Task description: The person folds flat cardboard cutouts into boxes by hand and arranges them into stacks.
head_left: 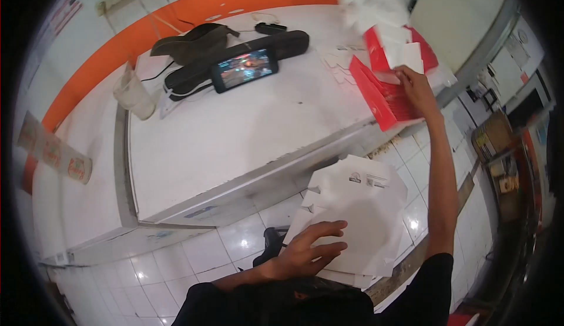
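Observation:
White flat carton sheets [364,202] with small black print lie low in front of me, close to my body. Over their left part is my left hand [317,249], its fingers apart and nothing held in it. My right hand [416,91] reaches to the right end of the white counter, its thumb and fingers closed on the edge of a red carton [380,55] with a white inside. Just below that hand, more red cartons [382,99] are stacked close together. Behind them, a white carton pile [373,2] looks blurred.
On the white counter [235,144], a phone [244,68] with a lit screen leans on a long black case [194,76]. A dark cap-like item [197,44] lies behind. Plastic-wrapped cups [59,154] and a clear cup [134,94] are on the left. The floor is tiled.

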A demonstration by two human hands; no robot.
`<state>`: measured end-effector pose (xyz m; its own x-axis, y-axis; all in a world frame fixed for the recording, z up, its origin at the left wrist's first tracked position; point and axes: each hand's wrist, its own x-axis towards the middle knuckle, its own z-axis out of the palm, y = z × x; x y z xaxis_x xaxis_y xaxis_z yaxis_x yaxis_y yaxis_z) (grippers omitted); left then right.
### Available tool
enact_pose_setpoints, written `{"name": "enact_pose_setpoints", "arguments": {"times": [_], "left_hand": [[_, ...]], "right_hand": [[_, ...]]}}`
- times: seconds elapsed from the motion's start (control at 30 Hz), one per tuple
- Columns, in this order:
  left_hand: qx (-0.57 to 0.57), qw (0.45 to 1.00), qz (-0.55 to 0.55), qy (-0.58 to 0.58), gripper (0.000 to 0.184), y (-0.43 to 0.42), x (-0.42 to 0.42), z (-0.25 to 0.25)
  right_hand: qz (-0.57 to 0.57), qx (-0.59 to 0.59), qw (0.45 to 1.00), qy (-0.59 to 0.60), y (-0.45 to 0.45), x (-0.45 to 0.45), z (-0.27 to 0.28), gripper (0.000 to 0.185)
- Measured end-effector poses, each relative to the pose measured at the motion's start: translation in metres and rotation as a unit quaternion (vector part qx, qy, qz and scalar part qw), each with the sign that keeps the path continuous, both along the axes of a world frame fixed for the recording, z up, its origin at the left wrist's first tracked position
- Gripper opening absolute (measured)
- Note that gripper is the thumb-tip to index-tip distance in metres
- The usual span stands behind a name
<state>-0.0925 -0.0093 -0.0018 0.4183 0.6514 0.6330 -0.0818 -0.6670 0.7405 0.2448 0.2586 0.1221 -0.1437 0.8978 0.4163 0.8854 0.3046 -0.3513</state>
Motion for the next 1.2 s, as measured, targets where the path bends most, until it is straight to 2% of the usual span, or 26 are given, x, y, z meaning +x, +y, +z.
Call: {"name": "enact_pose_setpoints", "arguments": {"times": [0.07,0.2,0.3,0.33,0.4,0.47,0.5,0.53,0.6,0.67,0.7,0.73,0.77,0.8,0.87,0.9,0.97,1.07,1.1,1.17,1.2], "left_hand": [[-0.009,1.0,0.016,0.011,0.027,0.001,-0.011,-0.005],[-0.068,0.995,0.066,0.02,0.025,0.004,-0.023,-0.021],[-0.077,0.993,0.085,0.019,0.025,0.01,-0.031,-0.022],[-0.077,0.992,0.094,0.017,0.025,0.013,-0.032,-0.023],[-0.088,0.991,0.096,0.009,0.025,0.013,-0.031,-0.024],[-0.102,0.991,0.085,-0.002,0.025,0.016,-0.028,-0.025],[-0.116,0.99,0.076,0.011,0.026,0.018,-0.028,-0.028],[-0.133,0.988,0.069,0.023,0.027,0.017,-0.027,-0.033],[-0.155,0.982,0.087,0.067,0.031,0.016,-0.027,-0.044],[-0.164,0.968,0.14,0.129,0.039,0.018,-0.025,-0.06],[-0.194,0.956,0.157,0.151,0.046,0.016,-0.023,-0.073],[-0.222,0.943,0.174,0.174,0.054,0.015,-0.02,-0.088],[-0.249,0.929,0.191,0.197,0.062,0.013,-0.018,-0.098],[-0.306,0.918,0.161,0.196,0.068,0.013,-0.016,-0.103],[-0.418,0.883,0.097,0.192,0.079,0.012,-0.012,-0.109],[-0.413,0.884,0.097,0.196,0.081,0.011,-0.01,-0.11],[-0.403,0.886,0.097,0.207,0.084,0.007,-0.004,-0.109],[-0.445,0.873,0.078,0.182,0.085,0.011,0.0,-0.103],[-0.466,0.864,0.066,0.179,0.084,0.011,0.001,-0.101],[-0.503,0.846,0.043,0.169,0.083,0.015,0.001,-0.097],[-0.494,0.85,0.045,0.177,0.082,0.016,0.001,-0.096]], "right_hand": [[0.034,-0.048,0.991,-0.119,0.017,0.001,0.001,0.021],[-0.006,-0.237,0.942,-0.236,0.021,-0.024,0.033,0.026],[-0.095,-0.27,0.953,-0.096,0.029,-0.026,0.042,0.034],[-0.037,-0.202,0.961,-0.184,0.046,-0.012,0.029,0.036],[0.076,-0.062,0.933,-0.346,0.071,0.014,-0.013,0.042],[0.094,-0.161,0.978,-0.091,0.072,0.027,-0.023,0.043],[0.104,-0.202,0.973,0.039,0.072,0.025,-0.023,0.043],[0.07,-0.108,0.987,0.099,0.06,0.018,-0.018,0.041],[-0.001,0.079,0.974,0.213,0.002,-0.004,0.005,0.037],[-0.049,0.11,0.966,0.228,-0.073,-0.016,0.011,0.033],[-0.072,0.105,0.956,0.264,-0.11,-0.009,-0.012,0.03],[-0.159,0.088,0.962,0.204,-0.154,-0.004,-0.04,0.024],[-0.187,0.031,0.969,0.156,-0.198,0.012,-0.079,0.02],[-0.208,-0.008,0.974,0.093,-0.246,0.004,-0.105,0.025],[-0.323,-0.041,0.944,0.052,-0.326,-0.01,-0.174,0.042],[-0.359,-0.152,0.92,0.048,-0.354,-0.04,-0.161,0.05],[-0.375,-0.187,0.898,0.133,-0.413,-0.045,-0.206,0.055],[-0.403,-0.155,0.879,0.201,-0.438,-0.06,-0.213,0.059],[-0.456,-0.2,0.832,0.244,-0.442,-0.05,-0.22,0.059],[-0.415,-0.183,0.856,0.249,-0.45,-0.029,-0.223,0.058],[-0.433,-0.161,0.851,0.25,-0.444,-0.034,-0.214,0.055]]}}
